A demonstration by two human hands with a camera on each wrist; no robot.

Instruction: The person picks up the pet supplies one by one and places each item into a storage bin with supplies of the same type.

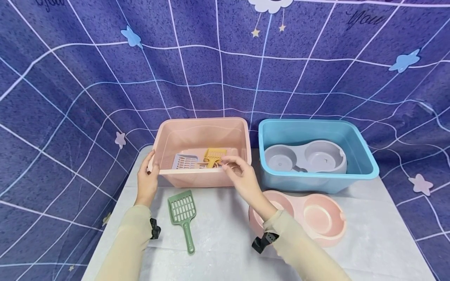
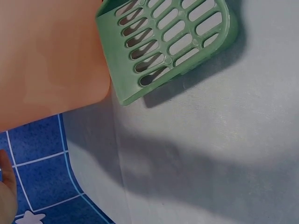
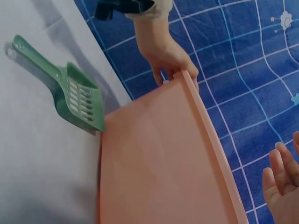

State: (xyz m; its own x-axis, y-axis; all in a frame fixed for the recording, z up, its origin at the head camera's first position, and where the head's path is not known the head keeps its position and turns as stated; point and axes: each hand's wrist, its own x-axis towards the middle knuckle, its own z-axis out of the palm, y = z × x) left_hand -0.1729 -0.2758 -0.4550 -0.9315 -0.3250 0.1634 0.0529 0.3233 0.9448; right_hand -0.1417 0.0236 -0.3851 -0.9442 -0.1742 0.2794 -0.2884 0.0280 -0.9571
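Head view: left hand (image 1: 146,182) at the near left corner of a pink bin (image 1: 200,180), its thumb and fingers pinching the rim; right wrist view shows the same hold from the side. Right hand (image 1: 243,178) reaches over the bin's front rim toward a yellow scoop (image 1: 213,157); fingers loosely spread in the right wrist view, whether they touch the scoop I cannot tell. Yellow scoop lies inside the pink bin, toward its right side, with a pale gray scoop (image 1: 178,160) to its left. Green scoop (image 1: 185,223) on the table (image 1: 218,249) in front of the bin, slotted head toward the bin, handle toward the person. Blue bin (image 1: 299,181) just right of the pink one, a gray double bowl (image 1: 297,156) within. Pink double bowl (image 1: 299,212) on the table before the blue bin, partly under the right forearm. Patterned purple-blue cloth (image 1: 242,74) behind.
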